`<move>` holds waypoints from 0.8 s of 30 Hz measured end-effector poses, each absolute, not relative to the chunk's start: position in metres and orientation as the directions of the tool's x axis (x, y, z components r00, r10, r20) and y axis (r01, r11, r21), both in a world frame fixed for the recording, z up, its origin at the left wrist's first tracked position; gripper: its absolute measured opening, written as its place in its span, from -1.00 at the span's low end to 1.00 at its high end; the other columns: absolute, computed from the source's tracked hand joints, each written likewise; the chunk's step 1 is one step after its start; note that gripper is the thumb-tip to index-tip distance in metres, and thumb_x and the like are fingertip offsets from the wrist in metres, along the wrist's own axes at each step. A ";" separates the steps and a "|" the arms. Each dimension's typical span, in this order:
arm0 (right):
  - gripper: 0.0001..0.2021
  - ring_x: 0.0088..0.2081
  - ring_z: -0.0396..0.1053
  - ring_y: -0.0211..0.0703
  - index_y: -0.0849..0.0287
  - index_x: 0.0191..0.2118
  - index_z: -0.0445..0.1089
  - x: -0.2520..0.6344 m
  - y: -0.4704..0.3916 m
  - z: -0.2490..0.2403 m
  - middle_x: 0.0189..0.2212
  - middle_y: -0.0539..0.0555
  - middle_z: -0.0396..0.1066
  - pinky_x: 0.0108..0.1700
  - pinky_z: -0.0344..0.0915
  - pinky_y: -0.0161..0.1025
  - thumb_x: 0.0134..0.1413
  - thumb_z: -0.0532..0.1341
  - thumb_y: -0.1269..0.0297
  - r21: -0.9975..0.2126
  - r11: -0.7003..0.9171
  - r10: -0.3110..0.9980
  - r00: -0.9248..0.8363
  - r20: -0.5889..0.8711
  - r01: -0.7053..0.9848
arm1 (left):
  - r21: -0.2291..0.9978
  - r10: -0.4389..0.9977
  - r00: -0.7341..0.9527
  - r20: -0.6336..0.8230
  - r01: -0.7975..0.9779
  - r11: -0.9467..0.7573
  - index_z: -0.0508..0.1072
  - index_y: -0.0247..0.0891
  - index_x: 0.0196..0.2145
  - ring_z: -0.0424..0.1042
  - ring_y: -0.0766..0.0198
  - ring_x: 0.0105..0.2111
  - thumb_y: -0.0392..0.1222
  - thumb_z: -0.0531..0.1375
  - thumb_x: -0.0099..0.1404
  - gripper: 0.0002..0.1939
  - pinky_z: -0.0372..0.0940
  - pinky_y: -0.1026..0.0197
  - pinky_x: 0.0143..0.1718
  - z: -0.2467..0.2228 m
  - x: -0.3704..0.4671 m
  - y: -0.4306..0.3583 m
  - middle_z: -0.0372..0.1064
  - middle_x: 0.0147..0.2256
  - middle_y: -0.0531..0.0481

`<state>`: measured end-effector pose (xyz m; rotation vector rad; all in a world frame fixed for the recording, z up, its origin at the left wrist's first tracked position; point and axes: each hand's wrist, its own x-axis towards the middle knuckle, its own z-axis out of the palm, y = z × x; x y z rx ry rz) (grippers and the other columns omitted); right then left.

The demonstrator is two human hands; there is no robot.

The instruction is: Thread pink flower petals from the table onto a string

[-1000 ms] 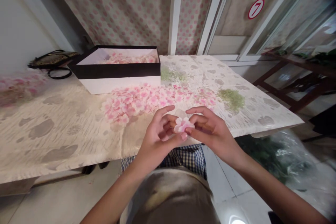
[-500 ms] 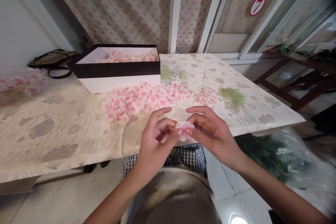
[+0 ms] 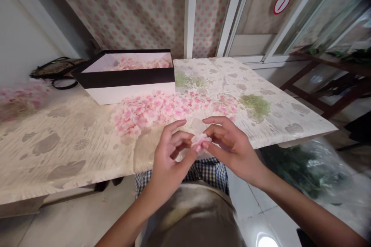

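Between my two hands is a small pale pink flower (image 3: 200, 139), pinched by both thumbs and fingertips above the table's front edge. My left hand (image 3: 173, 156) grips its left side, index finger raised. My right hand (image 3: 233, 146) has hold of its right side, and that index finger is lifted too. Behind the hands, a heap of pink and white blossoms (image 3: 150, 110) spreads over the patterned tablecloth. A box (image 3: 130, 79), white with a black rim, stands behind the heap and holds more petals. Green sprigs (image 3: 255, 106) lie to the right of the heap.
Another pink flower bunch (image 3: 24, 96) and a dark bag (image 3: 58, 67) are at the table's left. The tablecloth's front edge (image 3: 72, 179) runs close to my body. Clear plastic with greenery (image 3: 307, 170) sits on the floor at right. A wooden rack (image 3: 327, 81) stands farther right.
The view has shifted slightly. Both hands stay together on the flower, which has tilted a little between the fingertips.
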<state>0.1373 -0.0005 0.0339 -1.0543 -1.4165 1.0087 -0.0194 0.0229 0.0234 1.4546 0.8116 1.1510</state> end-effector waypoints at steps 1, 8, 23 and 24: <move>-0.68 -0.34 0.37 -0.25 0.04 -0.05 0.19 0.137 -0.001 0.034 -0.40 -0.04 0.33 -0.25 0.32 -0.27 0.07 0.21 0.39 -0.962 0.261 0.965 -0.063 0.256 0.084 | 0.973 0.924 0.305 0.230 -0.097 -0.210 0.20 -0.10 0.00 0.43 0.30 -0.31 -0.29 0.26 0.19 -0.54 0.33 0.27 -0.24 0.023 -0.019 0.023 0.41 -0.34 0.05; -0.69 -0.37 0.35 -0.26 0.04 -0.05 0.19 0.138 0.000 0.033 -0.42 -0.05 0.31 -0.29 0.30 -0.29 0.08 0.20 0.37 -0.956 0.269 0.963 -0.066 0.263 0.120 | 0.977 0.937 0.282 0.206 -0.107 -0.183 0.20 -0.11 -0.01 0.43 0.29 -0.35 -0.29 0.26 0.18 -0.55 0.34 0.27 -0.29 0.022 -0.019 0.022 0.41 -0.37 0.06; -0.86 -0.28 0.44 -0.13 0.15 -0.24 0.36 0.163 0.049 0.007 -0.29 0.10 0.48 -0.22 0.36 -0.18 0.11 0.09 0.44 -0.685 0.265 0.956 -0.093 0.278 0.679 | 0.918 0.891 -0.278 0.358 -0.070 -0.391 0.35 -0.05 -0.09 0.37 0.41 -0.46 -0.39 0.35 0.02 -0.49 0.37 0.25 -0.21 0.042 -0.068 0.063 0.38 -0.49 0.24; -0.86 -0.29 0.44 -0.12 0.15 -0.28 0.37 0.162 0.055 0.005 -0.31 0.10 0.48 -0.24 0.35 -0.18 0.10 0.09 0.45 -0.655 0.271 0.957 -0.127 0.260 0.706 | 0.911 0.880 -0.309 0.360 -0.086 -0.403 0.36 -0.05 -0.11 0.38 0.42 -0.45 -0.41 0.35 0.01 -0.49 0.37 0.25 -0.19 0.045 -0.073 0.065 0.39 -0.49 0.26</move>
